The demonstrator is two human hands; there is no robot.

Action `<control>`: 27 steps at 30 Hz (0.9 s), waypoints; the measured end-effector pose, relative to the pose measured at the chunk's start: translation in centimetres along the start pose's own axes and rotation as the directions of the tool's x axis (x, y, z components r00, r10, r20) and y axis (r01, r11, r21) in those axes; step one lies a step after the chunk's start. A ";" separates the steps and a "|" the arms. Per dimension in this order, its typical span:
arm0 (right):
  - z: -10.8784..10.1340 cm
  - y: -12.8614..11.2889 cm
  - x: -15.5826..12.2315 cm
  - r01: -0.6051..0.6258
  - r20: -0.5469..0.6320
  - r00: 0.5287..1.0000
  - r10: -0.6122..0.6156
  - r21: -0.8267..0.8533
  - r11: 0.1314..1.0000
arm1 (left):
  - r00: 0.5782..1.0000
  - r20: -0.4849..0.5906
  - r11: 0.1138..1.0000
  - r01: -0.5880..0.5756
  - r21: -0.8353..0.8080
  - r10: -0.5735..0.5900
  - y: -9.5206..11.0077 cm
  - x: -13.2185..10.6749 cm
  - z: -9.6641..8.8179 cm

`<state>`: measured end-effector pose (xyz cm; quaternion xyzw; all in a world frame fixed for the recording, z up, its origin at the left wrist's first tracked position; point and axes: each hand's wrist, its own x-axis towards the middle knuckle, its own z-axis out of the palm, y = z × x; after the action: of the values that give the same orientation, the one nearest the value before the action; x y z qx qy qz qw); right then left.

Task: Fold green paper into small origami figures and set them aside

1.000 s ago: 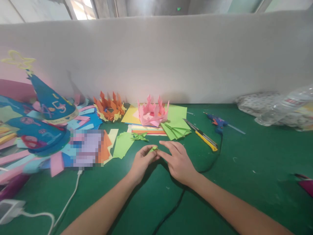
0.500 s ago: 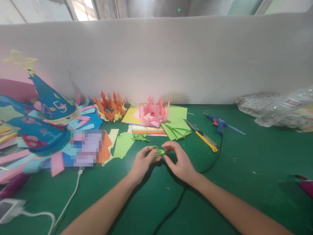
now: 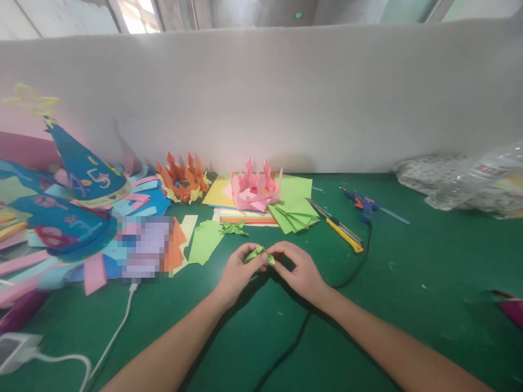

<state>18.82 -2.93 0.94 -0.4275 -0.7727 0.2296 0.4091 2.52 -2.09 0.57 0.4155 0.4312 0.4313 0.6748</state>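
A small piece of folded green paper (image 3: 255, 253) is held between my two hands, just above the table. My left hand (image 3: 242, 270) pinches it between thumb and fingers. From the other side, my right hand (image 3: 297, 268) grips its right end, thumb and forefinger closed on the edge. Part of the paper is hidden behind my fingers. Beyond my left hand lies another folded green paper piece (image 3: 233, 228), beside flat green sheets (image 3: 203, 244). A pink paper crown (image 3: 256, 190) and an orange paper crown (image 3: 186, 182) stand farther back.
A yellow utility knife (image 3: 341, 231) and a blue glue gun (image 3: 363, 204) lie to the right, the gun's black cord (image 3: 300, 340) running beneath my right arm. Blue paper hats (image 3: 87, 169) and strips crowd the left. A clear bottle (image 3: 469, 179) rests at the far right.
My right thumb and fingers have closed onto the folded green paper's right end; half a second ago they were apart. My left hand keeps hold of it, and the paper has turned slightly.
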 end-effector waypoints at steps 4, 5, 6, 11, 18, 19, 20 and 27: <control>0.1 0.1 0.0 -0.017 0.008 1.000 0.017 0.017 1.000 | 1.000 0.010 1.000 -0.011 0.008 0.011 0.1 0.0 0.0; 0.1 0.2 0.0 -0.024 0.006 1.000 0.024 0.023 0.999 | 1.000 0.011 1.000 -0.012 0.003 0.012 0.1 0.0 0.1; 0.1 0.2 0.0 -0.030 0.002 1.000 0.030 0.029 0.999 | 1.000 0.014 1.000 -0.013 -0.005 0.013 0.1 0.0 0.1; 0.2 0.3 -0.1 -0.036 -0.020 0.999 0.036 0.034 0.999 | 0.999 0.045 0.999 -0.005 -0.032 0.006 0.0 0.0 0.1; 0.2 0.4 -0.1 -0.057 -0.023 0.998 0.057 0.037 0.998 | 0.999 0.052 1.000 0.004 -0.024 -0.003 0.1 0.0 0.0; 0.2 0.3 -0.1 -0.058 -0.019 0.998 0.059 0.039 0.998 | 0.999 0.053 1.000 0.000 -0.020 0.001 0.2 -0.1 0.0; 0.2 0.2 -0.1 -0.060 -0.014 0.998 0.061 0.043 0.997 | 0.998 0.055 1.000 -0.009 -0.014 0.010 0.2 -0.1 0.1; 0.3 0.0 -0.1 -0.037 0.003 0.999 0.036 0.046 0.998 | 0.999 -0.003 0.998 -0.032 0.049 0.032 0.2 -0.3 0.3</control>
<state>18.56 -3.00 0.77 -0.4318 -0.7598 0.2552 0.4137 2.66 -2.40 0.87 0.4381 0.4362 0.4321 0.6566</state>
